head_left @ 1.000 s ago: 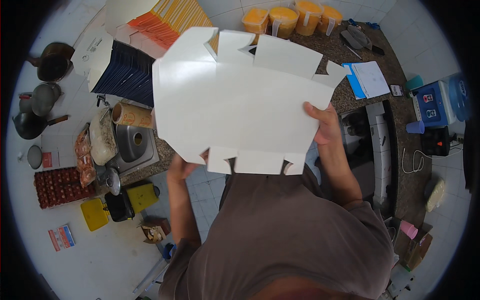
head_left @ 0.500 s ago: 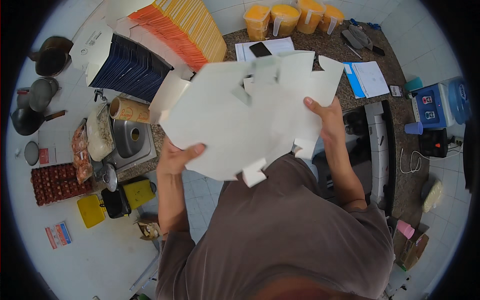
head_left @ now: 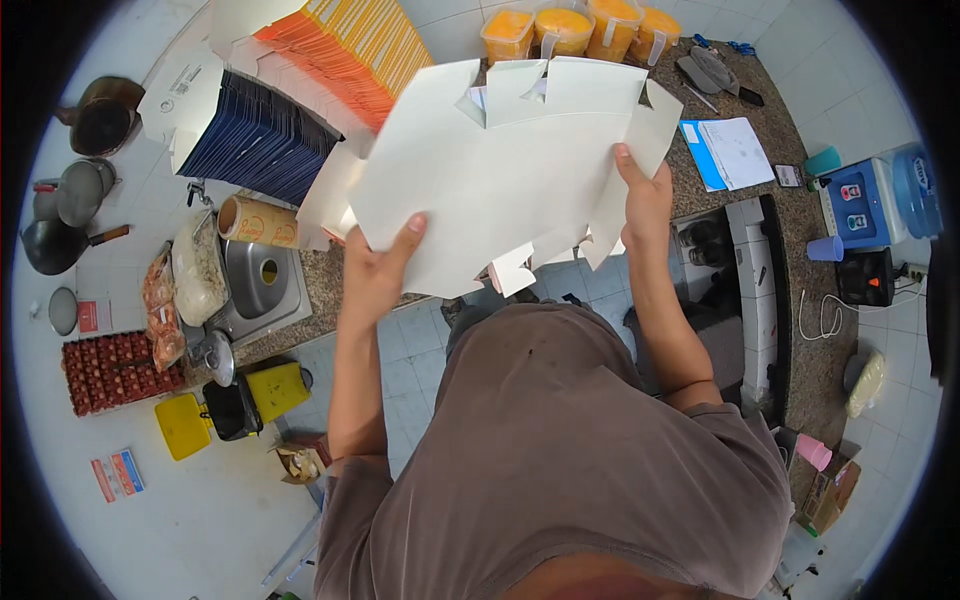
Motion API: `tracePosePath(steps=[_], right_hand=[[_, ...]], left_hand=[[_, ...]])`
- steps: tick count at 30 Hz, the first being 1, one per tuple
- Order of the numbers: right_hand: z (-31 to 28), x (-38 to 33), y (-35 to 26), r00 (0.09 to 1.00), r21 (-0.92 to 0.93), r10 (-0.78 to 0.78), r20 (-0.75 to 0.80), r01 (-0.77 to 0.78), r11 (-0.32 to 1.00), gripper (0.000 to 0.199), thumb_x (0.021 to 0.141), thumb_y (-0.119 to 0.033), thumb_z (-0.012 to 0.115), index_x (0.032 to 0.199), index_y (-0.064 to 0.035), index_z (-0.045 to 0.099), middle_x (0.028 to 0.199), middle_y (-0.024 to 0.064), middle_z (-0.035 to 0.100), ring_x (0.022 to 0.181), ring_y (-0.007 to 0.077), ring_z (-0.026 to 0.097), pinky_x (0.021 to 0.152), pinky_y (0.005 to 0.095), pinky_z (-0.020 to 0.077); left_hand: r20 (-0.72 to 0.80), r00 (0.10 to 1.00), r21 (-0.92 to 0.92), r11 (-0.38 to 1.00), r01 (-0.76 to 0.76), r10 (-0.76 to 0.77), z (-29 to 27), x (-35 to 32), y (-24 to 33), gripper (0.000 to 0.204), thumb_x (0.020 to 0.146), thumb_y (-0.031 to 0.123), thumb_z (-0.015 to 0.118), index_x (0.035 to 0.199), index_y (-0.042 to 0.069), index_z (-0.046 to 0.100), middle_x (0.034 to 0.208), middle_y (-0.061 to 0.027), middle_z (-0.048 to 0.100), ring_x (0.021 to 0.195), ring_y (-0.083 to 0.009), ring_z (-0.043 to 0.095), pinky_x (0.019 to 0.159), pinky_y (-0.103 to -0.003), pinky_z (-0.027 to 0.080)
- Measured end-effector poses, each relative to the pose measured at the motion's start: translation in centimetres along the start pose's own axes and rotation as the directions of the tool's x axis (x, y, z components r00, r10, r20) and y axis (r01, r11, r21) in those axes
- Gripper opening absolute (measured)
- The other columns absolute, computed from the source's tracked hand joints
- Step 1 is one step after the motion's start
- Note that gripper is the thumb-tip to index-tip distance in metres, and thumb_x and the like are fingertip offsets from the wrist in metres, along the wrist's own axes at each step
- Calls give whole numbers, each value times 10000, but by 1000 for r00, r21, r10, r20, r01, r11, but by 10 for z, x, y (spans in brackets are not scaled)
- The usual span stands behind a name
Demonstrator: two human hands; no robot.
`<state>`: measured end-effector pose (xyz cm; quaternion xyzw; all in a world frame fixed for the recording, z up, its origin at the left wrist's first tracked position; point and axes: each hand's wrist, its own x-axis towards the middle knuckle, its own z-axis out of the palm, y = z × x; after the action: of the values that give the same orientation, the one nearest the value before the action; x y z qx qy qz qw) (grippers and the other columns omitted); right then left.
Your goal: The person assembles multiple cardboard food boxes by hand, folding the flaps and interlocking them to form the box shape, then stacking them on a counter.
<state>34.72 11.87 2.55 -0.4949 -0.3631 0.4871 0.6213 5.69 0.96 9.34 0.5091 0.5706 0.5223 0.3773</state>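
Right of the metal sink (head_left: 250, 300), a white cardboard sheet (head_left: 500, 170) is held by the left hand (head_left: 374, 277), fingers gripping its sink-side edge, and the right hand (head_left: 648, 208), fingers gripping the opposite edge

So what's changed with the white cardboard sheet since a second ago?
The white notched cardboard sheet moved forward, its right end now visibly bent. The left hand moved forward too, thumb now on the sheet's face. The right hand still grips its right side.
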Motion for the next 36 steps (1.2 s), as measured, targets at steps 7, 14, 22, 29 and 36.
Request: tracePosePath(steps=[7,14,22,29,36], right_hand=[[24,-39,-15,985,-162,-57,161,83,983,308,1047,-190,689,1244,47,690,1138,116,757,1023,162,695,910,322,536],[55,-78,-8,922,-113,-108,372,161,980,335,1065,-183,632,1289,62,675,990,137,774,900,146,673,823,341,540],[38,-90,-36,751,-126,-100,652,237,963,463,991,-43,686,1448,-1,627,943,83,784,760,73,576,711,282,525],[33,-107,-36,716,-171,114,689,7,985,288,938,-144,827,1127,61,756,863,77,762,783,105,659,692,275,514],[25,-92,-3,759,-32,96,644,-98,995,385,976,-164,789,1289,34,683,1031,75,756,899,93,640,824,275,539]], left_hand=[[8,947,375,877,-300,320,35,-1,-16,327,1057,137,632,1332,-38,655,955,-225,747,798,-310,746,715,-379,562],[67,943,446,836,-320,326,69,-13,-38,467,1042,64,578,1502,-11,550,947,-266,739,790,-393,764,712,-461,574],[-260,924,313,930,-194,281,44,19,-38,289,1101,149,536,1225,-86,650,1055,-190,747,959,-255,710,843,-402,544],[7,931,357,869,-343,365,51,13,-56,591,1138,365,433,1580,-27,409,1330,-327,658,1187,-477,685,960,-475,548],[-51,969,204,952,-227,242,67,8,-77,569,1150,420,378,1420,-57,527,1188,-276,707,1039,-409,727,882,-450,548]])
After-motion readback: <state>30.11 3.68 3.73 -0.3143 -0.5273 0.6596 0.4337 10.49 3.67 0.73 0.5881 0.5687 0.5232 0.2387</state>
